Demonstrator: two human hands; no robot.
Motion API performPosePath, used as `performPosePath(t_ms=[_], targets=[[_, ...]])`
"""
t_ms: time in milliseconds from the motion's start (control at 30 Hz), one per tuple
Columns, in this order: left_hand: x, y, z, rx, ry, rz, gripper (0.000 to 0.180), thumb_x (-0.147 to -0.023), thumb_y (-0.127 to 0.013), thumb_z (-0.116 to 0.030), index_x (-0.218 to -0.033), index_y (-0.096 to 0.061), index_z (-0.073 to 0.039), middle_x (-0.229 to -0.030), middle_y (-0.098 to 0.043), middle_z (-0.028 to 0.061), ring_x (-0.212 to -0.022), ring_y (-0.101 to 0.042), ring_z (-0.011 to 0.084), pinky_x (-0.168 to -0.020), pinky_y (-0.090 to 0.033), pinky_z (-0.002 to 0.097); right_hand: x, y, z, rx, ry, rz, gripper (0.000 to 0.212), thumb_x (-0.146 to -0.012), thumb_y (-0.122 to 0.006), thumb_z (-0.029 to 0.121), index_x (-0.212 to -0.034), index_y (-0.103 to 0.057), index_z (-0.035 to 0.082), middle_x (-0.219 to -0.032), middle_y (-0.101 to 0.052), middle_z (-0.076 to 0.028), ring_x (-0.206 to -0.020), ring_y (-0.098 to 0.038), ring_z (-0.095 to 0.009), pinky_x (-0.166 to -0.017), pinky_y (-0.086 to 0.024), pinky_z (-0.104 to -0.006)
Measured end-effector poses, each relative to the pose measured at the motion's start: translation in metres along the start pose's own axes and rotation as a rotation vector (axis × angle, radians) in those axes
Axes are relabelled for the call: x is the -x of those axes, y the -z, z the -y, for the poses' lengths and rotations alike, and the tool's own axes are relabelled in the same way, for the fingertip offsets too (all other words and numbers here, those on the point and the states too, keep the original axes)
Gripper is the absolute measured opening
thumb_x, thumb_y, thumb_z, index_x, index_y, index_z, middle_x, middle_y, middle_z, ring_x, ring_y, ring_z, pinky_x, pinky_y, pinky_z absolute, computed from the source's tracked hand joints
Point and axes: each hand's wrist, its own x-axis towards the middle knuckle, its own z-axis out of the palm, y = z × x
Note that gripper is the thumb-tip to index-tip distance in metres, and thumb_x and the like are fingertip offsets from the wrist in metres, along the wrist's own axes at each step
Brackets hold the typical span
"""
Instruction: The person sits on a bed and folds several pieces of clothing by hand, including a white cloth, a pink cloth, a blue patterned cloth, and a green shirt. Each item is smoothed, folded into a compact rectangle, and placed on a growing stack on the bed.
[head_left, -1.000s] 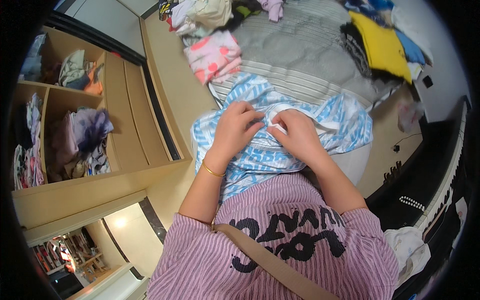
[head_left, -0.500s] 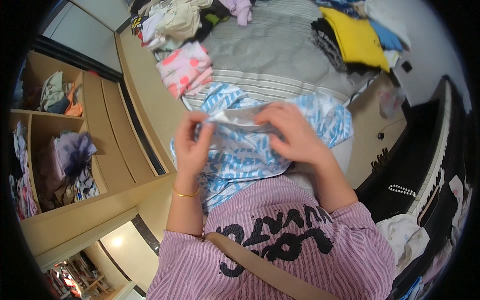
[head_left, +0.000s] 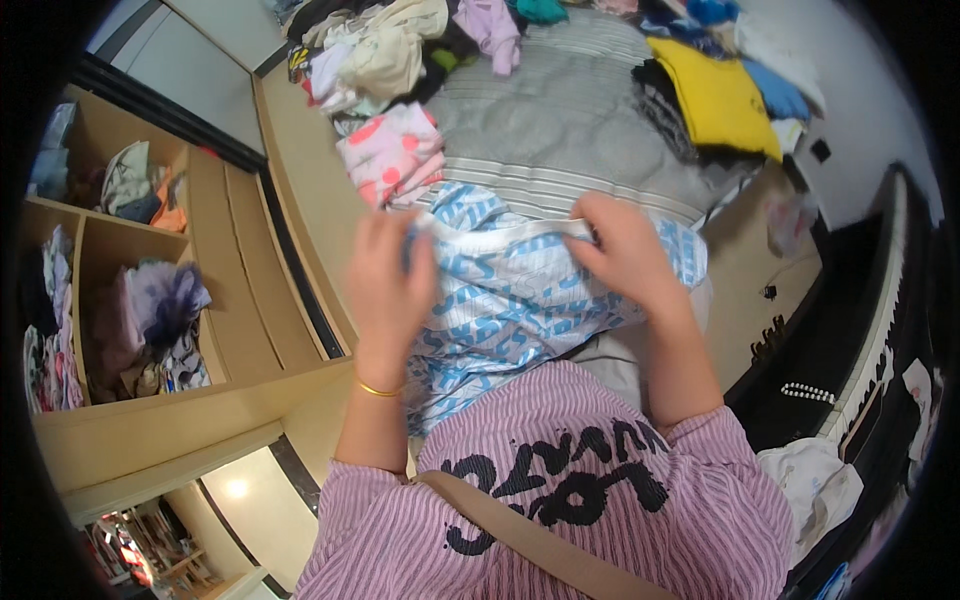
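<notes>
So nearest is your crinkly, striped purple top (head_left: pixel 590 400), with a smooth tan strap (head_left: pixel 520 525) slanting across it. Just past that, the blue-and-white printed cloth (head_left: pixel 510 290) is on your lap, thin and wrinkly, with a flat white band along its far edge. Your right hand (head_left: pixel 622 245) has that band pinched between thumb and fingers. Your left hand (head_left: pixel 393 270), gold bangle (head_left: pixel 378 390) on the wrist, is at the band's left end, but it's blurry so I can't tell if it's gripping.

Off to the left, the wooden closet (head_left: pixel 200 410) has open compartments: sheer purple fabric (head_left: pixel 165 300) bunched in the near one, soft pale-green (head_left: pixel 128 180) and orange (head_left: pixel 170 208) bits in the one beyond. On the right, a strand of round white beads (head_left: pixel 808 392) lies on something black.

Farther out, your grey quilted bed (head_left: pixel 540 110) has a pink red-spotted fabric (head_left: pixel 395 155) at left, a flat yellow garment (head_left: pixel 710 95) at right, and a rumpled cream garment (head_left: pixel 385 60) on the far left heap.
</notes>
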Motion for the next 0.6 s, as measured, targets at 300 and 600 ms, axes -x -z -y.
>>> performPosePath(t_ms=[300, 600], targets=[[0.022, -0.045, -0.009, 0.667, 0.349, 0.454, 0.019, -0.087, -0.086, -0.012, -0.093, -0.070, -0.003, -0.086, -0.062, -0.0035, -0.065, -0.043, 0.0027, -0.057, -0.031, 0.0209, 0.008, -0.011, 0.015, -0.224, 0.091, 0.026, 0.048, -0.079, -0.080, 0.014, -0.123, -0.062, 0.006, -0.109, -0.068, -0.009, -0.098, -0.065, -0.032, -0.086, -0.051, -0.0405], [0.036, -0.046, 0.005, 0.663, 0.351, 0.389, 0.016, -0.089, -0.084, -0.008, -0.092, -0.068, -0.004, -0.077, -0.056, -0.0074, -0.065, -0.045, 0.0010, -0.057, -0.033, 0.0200, 0.038, 0.044, -0.064, -0.096, -0.091, -0.024, 0.025, -0.079, -0.082, 0.017, -0.094, -0.071, 0.001, -0.084, -0.070, -0.011, -0.079, -0.066, -0.029, -0.072, -0.051, -0.0362]])
